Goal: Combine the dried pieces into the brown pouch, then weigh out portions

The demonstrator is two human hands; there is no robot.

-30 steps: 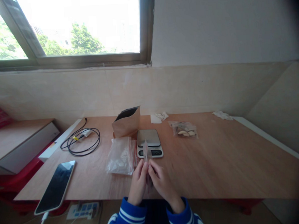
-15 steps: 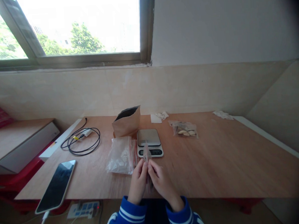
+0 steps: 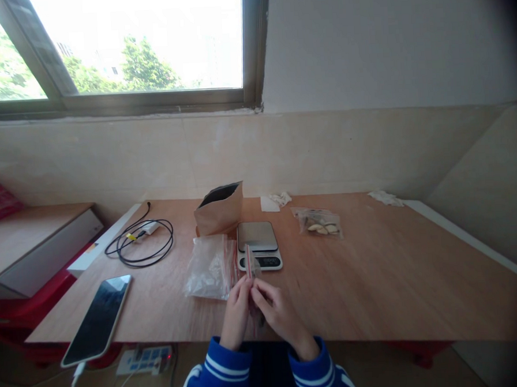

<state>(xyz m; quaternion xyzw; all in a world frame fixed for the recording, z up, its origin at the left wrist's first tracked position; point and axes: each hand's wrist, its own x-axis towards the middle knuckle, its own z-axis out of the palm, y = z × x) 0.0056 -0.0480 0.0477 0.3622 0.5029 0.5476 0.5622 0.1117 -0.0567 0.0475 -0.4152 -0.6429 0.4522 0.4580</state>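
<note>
Near the table's front edge my left hand (image 3: 236, 313) and my right hand (image 3: 277, 312) are pressed together, both pinching a small clear zip bag with a red strip (image 3: 249, 262) that stands upright between the fingertips. Just beyond it sits a small digital scale (image 3: 258, 244). A stack of empty clear zip bags (image 3: 208, 268) lies left of the scale, close to my left hand. Behind them stands an open brown paper pouch (image 3: 219, 210). A filled clear bag with pale pieces (image 3: 318, 222) lies right of the scale.
A wooden table (image 3: 375, 280) runs under a window. A phone (image 3: 96, 318) on a cable lies at the front left, with a coiled black cable and charger (image 3: 140, 239) behind it. Crumpled white paper (image 3: 276, 200) and more scraps (image 3: 384, 198) lie at the back. A power strip (image 3: 143, 361) is on the floor.
Both hands have shifted slightly left with the small bag, and its red strip now shows edge-on. Nothing else on the table has moved.
</note>
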